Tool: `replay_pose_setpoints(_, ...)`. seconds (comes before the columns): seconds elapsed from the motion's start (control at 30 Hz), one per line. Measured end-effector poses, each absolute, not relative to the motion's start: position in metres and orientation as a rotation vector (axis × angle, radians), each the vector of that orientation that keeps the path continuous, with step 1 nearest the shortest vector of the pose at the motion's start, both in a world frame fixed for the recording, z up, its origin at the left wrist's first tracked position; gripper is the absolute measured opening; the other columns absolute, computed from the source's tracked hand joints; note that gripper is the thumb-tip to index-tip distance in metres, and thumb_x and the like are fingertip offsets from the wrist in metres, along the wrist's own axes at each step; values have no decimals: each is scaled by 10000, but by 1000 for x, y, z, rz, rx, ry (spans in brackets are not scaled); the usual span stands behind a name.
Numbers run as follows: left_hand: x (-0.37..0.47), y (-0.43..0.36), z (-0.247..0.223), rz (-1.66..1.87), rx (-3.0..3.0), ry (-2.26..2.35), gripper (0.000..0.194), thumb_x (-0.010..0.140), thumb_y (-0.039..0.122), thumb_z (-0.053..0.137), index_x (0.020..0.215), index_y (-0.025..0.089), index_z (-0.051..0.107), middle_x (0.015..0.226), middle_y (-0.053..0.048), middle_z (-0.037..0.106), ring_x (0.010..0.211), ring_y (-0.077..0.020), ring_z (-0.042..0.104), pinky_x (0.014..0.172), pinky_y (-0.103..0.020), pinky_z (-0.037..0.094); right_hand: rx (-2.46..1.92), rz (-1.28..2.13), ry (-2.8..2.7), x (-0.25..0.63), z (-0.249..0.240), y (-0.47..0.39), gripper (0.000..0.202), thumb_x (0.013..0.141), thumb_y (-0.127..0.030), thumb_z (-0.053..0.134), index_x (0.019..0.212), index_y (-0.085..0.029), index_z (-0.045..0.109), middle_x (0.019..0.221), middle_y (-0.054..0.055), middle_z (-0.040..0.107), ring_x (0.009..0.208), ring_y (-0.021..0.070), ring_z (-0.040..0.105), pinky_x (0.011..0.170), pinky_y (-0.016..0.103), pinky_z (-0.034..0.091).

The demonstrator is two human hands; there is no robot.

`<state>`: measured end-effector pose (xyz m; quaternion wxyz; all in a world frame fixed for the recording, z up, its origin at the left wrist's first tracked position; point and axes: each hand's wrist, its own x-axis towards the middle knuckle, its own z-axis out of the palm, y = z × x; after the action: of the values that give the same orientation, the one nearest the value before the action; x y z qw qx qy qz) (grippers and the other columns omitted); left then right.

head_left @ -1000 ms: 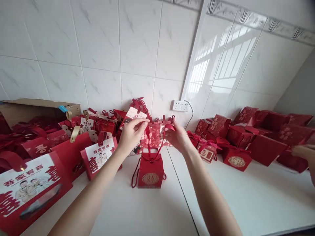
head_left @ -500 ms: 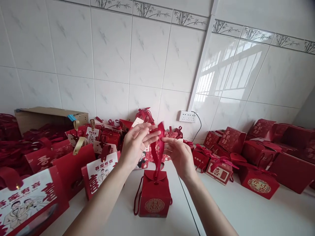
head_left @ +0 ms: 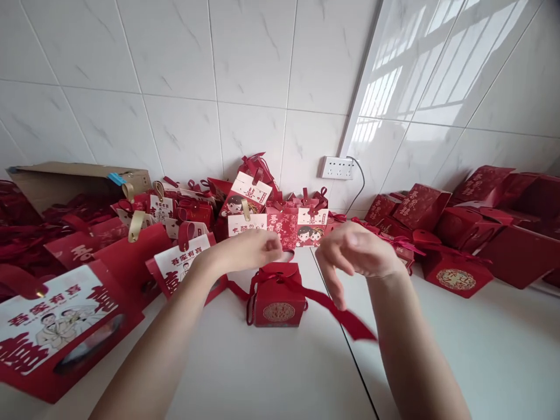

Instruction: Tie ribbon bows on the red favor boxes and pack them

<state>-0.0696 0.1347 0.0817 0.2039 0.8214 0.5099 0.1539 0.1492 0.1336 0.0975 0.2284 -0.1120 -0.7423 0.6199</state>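
Observation:
A small red box (head_left: 279, 304) with a round gold emblem stands upright on the white table (head_left: 245, 373), cords hanging at its sides. A red ribbon (head_left: 324, 299) runs from its top, one end out to the right, the other to the left behind my wrist. My left hand (head_left: 258, 248) hovers just above and left of the box, fingers curled together; whether anything is in them is hidden. To the right of the box, my right hand (head_left: 352, 254) is above the ribbon, fingers apart and pointing down, holding nothing.
Red gift bags (head_left: 61, 326) crowd the left side, with a cardboard box (head_left: 79, 175) behind them. More red boxes (head_left: 457, 277) are piled at the right. A power strip (head_left: 338, 168) with a cable is on the tiled wall.
The ribbon, held upright between both hands before, now lies spread to both sides of the box. My hands have moved apart, and the right one has let go. The view has tilted down.

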Motion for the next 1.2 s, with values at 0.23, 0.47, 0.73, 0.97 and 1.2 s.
replay_pose_setpoints(0.23, -69, 140, 68, 31, 2183, 1620, 389, 701, 561, 524, 818, 203, 623, 797, -48, 640, 583, -182, 556, 462, -260, 279, -1541, 830, -2717, 127, 73, 144, 449, 760, -535, 516, 501, -172, 459, 508, 41, 584, 405, 141, 542, 422, 272, 406)
replay_pose_setpoints(0.47, -80, 123, 49, 174, 2014, 1752, 414, 671, 587, 565, 832, 206, 536, 878, -48, 621, 709, -207, 570, 537, -256, 356, -1543, 963, -2810, 121, 63, 146, 398, 695, -467, 619, 521, -175, 412, 552, 9, 551, 454, 140, 576, 403, 237, 389)
replay_pose_setpoints(0.73, -96, 128, -7, 579, 1771, 1264, 458, 747, 627, 502, 700, 171, 487, 637, 30, 462, 559, -106, 415, 515, -233, 292, -1202, 1576, -2314, 146, 27, 160, 359, 671, -420, 717, 618, -162, 473, 613, -32, 529, 578, 99, 573, 543, 222, 464)
replay_pose_setpoints(0.97, -97, 123, -10, 596, 1509, 1047, 414, 761, 544, 558, 634, 167, 445, 591, 38, 387, 509, -78, 308, 482, -239, 203, -864, 1905, -1835, 167, -17, 155, 324, 701, -400, 717, 676, -137, 531, 589, -30, 566, 520, 80, 540, 530, 221, 408)
replay_pose_setpoints(1.2, -100, 120, -11, 535, 1473, 1005, 426, 759, 467, 588, 565, 170, 352, 566, 55, 262, 492, -68, 215, 464, -238, 173, -791, 1930, -1810, 174, -18, 155, 271, 729, -355, 704, 630, -127, 596, 572, -21, 590, 537, 76, 516, 574, 222, 395)
